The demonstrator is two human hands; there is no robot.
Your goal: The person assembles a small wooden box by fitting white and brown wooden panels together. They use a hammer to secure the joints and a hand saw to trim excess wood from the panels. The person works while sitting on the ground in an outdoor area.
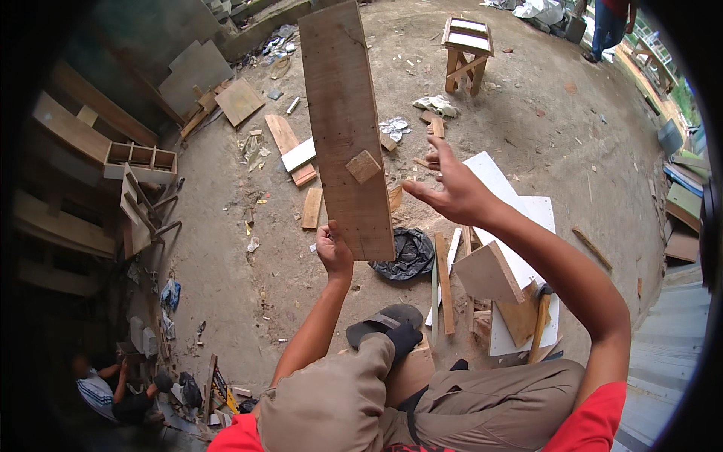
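Observation:
My left hand (336, 253) grips the lower left corner of a long brown wooden plank (343, 98), which is raised upright in front of me. A small square wood block (363, 166) shows against the plank's lower half; how it is fixed there I cannot tell. To the right of the plank, my right hand (453, 183) is raised with its fingers apart and nothing in it. Behind the plank's bottom edge, a black plastic bag (407, 256) lies on the ground.
Right of my knees are white boards (536, 218), wood offcuts (444, 290) and a hammer (539, 328). A wooden stool (467, 49) stands far ahead. Furniture frames (139, 162) line the left side. One person (113, 388) sits at lower left; another (608, 26) stands at far right.

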